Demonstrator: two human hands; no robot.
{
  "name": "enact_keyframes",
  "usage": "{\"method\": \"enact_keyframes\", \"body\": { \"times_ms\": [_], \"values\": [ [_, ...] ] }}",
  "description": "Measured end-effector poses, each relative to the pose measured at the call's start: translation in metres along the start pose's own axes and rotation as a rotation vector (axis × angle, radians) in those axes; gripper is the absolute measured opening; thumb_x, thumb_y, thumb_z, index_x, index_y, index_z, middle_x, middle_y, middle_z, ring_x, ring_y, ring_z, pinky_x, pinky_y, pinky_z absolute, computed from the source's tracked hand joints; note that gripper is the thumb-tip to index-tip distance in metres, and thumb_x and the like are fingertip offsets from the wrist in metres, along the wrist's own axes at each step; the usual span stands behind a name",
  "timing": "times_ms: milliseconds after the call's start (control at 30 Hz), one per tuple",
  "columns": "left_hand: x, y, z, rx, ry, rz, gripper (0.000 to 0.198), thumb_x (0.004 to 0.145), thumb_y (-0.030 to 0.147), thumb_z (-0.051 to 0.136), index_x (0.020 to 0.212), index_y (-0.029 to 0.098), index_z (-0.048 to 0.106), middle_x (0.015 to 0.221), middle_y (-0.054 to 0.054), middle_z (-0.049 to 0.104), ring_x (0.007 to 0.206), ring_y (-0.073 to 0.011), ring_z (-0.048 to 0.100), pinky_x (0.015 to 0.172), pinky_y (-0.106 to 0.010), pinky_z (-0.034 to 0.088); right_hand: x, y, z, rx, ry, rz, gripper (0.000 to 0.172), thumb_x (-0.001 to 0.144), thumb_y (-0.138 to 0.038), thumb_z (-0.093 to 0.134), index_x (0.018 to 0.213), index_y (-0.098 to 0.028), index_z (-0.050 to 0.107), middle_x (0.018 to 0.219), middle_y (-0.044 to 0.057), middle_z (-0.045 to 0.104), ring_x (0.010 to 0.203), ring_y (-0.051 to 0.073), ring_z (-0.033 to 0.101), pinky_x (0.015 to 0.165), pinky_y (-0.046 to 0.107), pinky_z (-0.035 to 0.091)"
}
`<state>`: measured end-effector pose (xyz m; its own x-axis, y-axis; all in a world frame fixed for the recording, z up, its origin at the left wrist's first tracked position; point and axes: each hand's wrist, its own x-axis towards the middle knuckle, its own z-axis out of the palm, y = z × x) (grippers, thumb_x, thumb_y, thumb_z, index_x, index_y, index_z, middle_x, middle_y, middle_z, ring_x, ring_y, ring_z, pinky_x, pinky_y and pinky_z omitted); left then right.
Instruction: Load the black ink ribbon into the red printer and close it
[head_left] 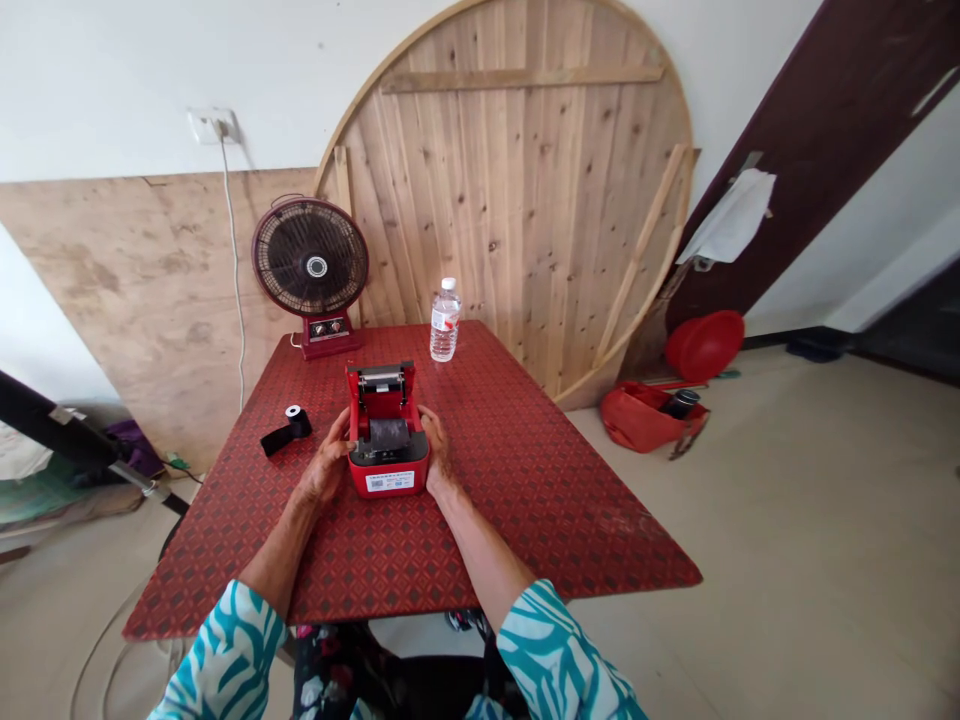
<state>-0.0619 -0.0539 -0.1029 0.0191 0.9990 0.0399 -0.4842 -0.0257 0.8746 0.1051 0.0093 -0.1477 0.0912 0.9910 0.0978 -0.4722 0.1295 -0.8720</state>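
Note:
A red and black label printer (389, 480) stands on the patterned red table (525, 520) with its lid raised and a dark roll visible inside. My left hand (328, 462) grips its left side, and my right hand (437, 450) wraps round the right side. The fingers of both hands are partly hidden behind the casing. To the left of my left hand lies a roll of black ribbon (300, 422) on a white core, its loose end stretched out on the tabletop.
A dark red fan (315, 265) stands at the table's back left, its cord running toward a wall socket (214, 127). Near the back edge is a clear water bottle (444, 325). A round wooden board (517, 200) leans on the wall. An orange bag (637, 418) sits on the floor.

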Motion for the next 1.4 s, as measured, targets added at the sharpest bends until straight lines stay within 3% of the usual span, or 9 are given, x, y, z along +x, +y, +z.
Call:
{"method": "enact_keyframes", "body": {
  "times_ms": [233, 367, 500, 633, 733, 833, 1033, 1267, 1400],
  "values": [
    [0.001, 0.003, -0.001, 0.090, 0.033, 0.037, 0.079, 0.064, 0.026, 0.067, 0.141, 0.026, 0.048, 0.144, -0.007, 0.052, 0.122, -0.0301, 0.056, 0.099, -0.040, 0.047, 0.001, 0.001, -0.001, 0.025, -0.010, 0.058, 0.046, 0.073, -0.054, 0.064, 0.108, -0.024, 0.067, 0.100, 0.001, 0.072, 0.084, 0.018, 0.062, 0.073, 0.030, 0.046],
    [0.003, 0.005, -0.007, 0.292, 0.020, 0.136, 0.073, 0.069, 0.031, 0.067, 0.139, 0.023, 0.051, 0.142, -0.010, 0.054, 0.133, -0.0313, 0.046, 0.107, -0.043, 0.040, 0.001, 0.001, 0.000, 0.073, -0.031, 0.070, 0.044, 0.074, -0.053, 0.063, 0.108, -0.025, 0.066, 0.096, 0.000, 0.071, 0.080, 0.017, 0.062, 0.070, 0.029, 0.046],
    [0.011, 0.019, -0.002, 0.740, 0.074, 0.294, 0.051, 0.081, 0.041, 0.062, 0.128, 0.020, 0.062, 0.136, -0.010, 0.060, 0.130, -0.0303, 0.049, 0.109, -0.045, 0.037, 0.001, 0.002, -0.001, 0.054, -0.041, 0.064, 0.043, 0.075, -0.053, 0.063, 0.108, -0.025, 0.066, 0.096, 0.000, 0.072, 0.082, 0.018, 0.062, 0.070, 0.029, 0.046],
    [0.022, 0.045, 0.016, 1.380, -0.026, 0.379, 0.026, 0.084, 0.033, 0.056, 0.099, 0.022, 0.075, 0.119, -0.010, 0.070, 0.115, -0.0300, 0.060, 0.105, -0.047, 0.039, 0.003, 0.005, -0.004, 0.008, -0.030, 0.043, 0.046, 0.075, -0.056, 0.061, 0.110, -0.026, 0.066, 0.094, 0.000, 0.072, 0.084, 0.019, 0.063, 0.070, 0.030, 0.047],
    [0.033, 0.056, 0.032, 1.624, -0.120, 0.329, 0.023, 0.085, 0.027, 0.054, 0.094, 0.025, 0.075, 0.111, -0.009, 0.072, 0.110, -0.0306, 0.062, 0.100, -0.046, 0.041, 0.004, 0.006, -0.005, -0.017, -0.020, 0.038, 0.049, 0.073, -0.058, 0.062, 0.109, -0.025, 0.066, 0.093, 0.001, 0.072, 0.085, 0.020, 0.063, 0.072, 0.030, 0.048],
    [0.050, 0.048, 0.046, 1.636, -0.251, 0.173, 0.016, 0.081, 0.022, 0.059, 0.081, 0.025, 0.075, 0.095, -0.010, 0.075, 0.102, -0.0317, 0.066, 0.094, -0.042, 0.044, 0.003, 0.005, -0.005, -0.017, -0.015, 0.050, 0.052, 0.072, -0.059, 0.062, 0.110, -0.024, 0.066, 0.092, 0.001, 0.072, 0.086, 0.019, 0.063, 0.074, 0.030, 0.048],
    [0.089, 0.026, 0.058, 1.634, -0.311, 0.009, 0.018, 0.067, 0.012, 0.065, 0.051, 0.021, 0.063, 0.065, -0.012, 0.070, 0.083, -0.0344, 0.068, 0.080, -0.042, 0.047, 0.001, 0.002, -0.007, -0.029, -0.029, 0.063, 0.053, 0.071, -0.059, 0.062, 0.110, -0.023, 0.066, 0.092, 0.001, 0.072, 0.087, 0.019, 0.063, 0.075, 0.030, 0.047],
    [0.088, 0.039, 0.052, 1.559, -0.447, 0.001, 0.015, 0.061, 0.009, 0.065, 0.063, 0.023, 0.070, 0.066, -0.004, 0.071, 0.067, -0.0246, 0.065, 0.068, -0.031, 0.046, 0.000, 0.000, -0.004, -0.001, -0.019, 0.092, 0.051, 0.070, -0.056, 0.062, 0.109, -0.022, 0.064, 0.094, 0.001, 0.071, 0.087, 0.019, 0.062, 0.073, 0.028, 0.045],
    [0.084, 0.041, 0.052, 1.501, -0.398, 0.084, 0.019, 0.054, 0.007, 0.072, 0.063, 0.024, 0.070, 0.061, -0.001, 0.068, 0.061, -0.0218, 0.063, 0.063, -0.029, 0.045, 0.000, 0.000, -0.004, 0.033, -0.024, 0.110, 0.051, 0.070, -0.055, 0.063, 0.109, -0.022, 0.063, 0.094, 0.001, 0.070, 0.083, 0.017, 0.061, 0.073, 0.028, 0.045]
  ]
}}
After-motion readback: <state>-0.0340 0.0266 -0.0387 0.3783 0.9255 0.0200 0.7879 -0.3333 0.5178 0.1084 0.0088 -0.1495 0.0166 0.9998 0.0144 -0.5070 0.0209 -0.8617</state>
